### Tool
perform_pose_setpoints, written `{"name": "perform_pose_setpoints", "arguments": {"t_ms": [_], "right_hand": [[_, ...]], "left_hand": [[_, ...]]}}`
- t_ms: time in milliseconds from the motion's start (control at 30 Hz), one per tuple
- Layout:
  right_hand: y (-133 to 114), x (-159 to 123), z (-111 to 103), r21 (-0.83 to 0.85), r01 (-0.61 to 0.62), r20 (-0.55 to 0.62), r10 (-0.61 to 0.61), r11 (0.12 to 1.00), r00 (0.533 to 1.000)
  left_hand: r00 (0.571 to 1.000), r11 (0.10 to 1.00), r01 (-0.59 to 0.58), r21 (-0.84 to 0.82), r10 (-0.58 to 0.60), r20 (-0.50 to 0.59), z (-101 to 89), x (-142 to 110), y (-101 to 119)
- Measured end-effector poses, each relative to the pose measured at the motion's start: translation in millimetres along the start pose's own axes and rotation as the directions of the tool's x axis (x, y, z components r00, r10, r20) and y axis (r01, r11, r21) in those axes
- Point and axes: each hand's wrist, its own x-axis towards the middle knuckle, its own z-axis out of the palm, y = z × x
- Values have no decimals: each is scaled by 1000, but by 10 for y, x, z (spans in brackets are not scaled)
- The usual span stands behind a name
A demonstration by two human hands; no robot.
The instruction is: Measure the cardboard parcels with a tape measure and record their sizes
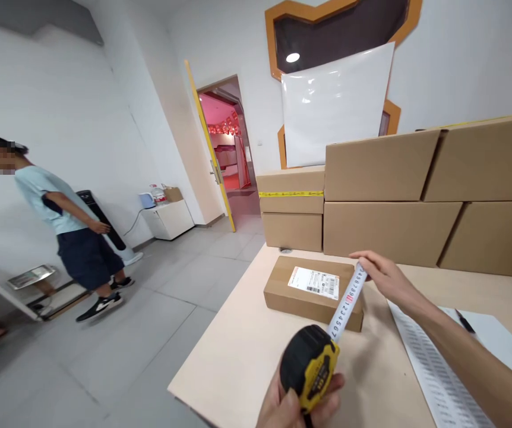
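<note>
My left hand (289, 404) is wrapped round a black and yellow tape measure (312, 368) above the front of the table. Its white blade (345, 303) runs out toward the far right corner of a small cardboard box (278, 285). At that far end my right hand (378, 273) pinches the tip of the blade, close beside the box. The box lies flat on the table and has a white shipping label (312, 282) on top. The blade passes in front of the box's right end and hides part of it.
Larger cardboard boxes (385, 229) are stacked along the table's (238, 351) back edge. Printed sheets (434, 368) and a pen (464, 321) lie at the right. On the left a person (55, 202) is on the floor side, near a white cabinet (169, 220) and an open door (209, 142).
</note>
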Motion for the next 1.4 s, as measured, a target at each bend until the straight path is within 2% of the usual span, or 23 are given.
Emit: {"name": "perform_pose_setpoints", "arguments": {"t_ms": [67,167,300,433,633,767,867,967,1167,1400], "right_hand": [[64,141,150,-5,46,113,-45,999,993],[152,405,356,57,36,214,-47,998,976],[310,716,591,80,-22,228,3,997,974],[430,853,740,99,-33,204,12,995,979],[488,937,794,137,-61,209,32,989,977],[551,994,808,127,-102,202,75,987,977],[603,1030,840,87,-128,184,111,988,977],[648,1057,875,43,-147,162,138,988,977],[687,1062,901,-14,-159,145,159,987,977],[658,1015,880,-21,-158,150,160,987,976]], "left_hand": [[998,994,43,-99,-38,52,3,32,-58],[997,993,61,-96,-56,47,-17,167,-19],[994,994,96,-61,-92,56,-94,395,119],[983,988,156,-2,-155,103,-208,579,176],[982,987,142,69,-149,117,-292,689,129],[977,977,210,-25,-208,55,-258,748,176],[967,962,254,-99,-249,55,-226,777,217],[964,958,261,-119,-253,83,-214,763,213],[967,971,234,-52,-227,113,-262,691,135],[962,964,259,-53,-252,109,-304,664,124]]}}
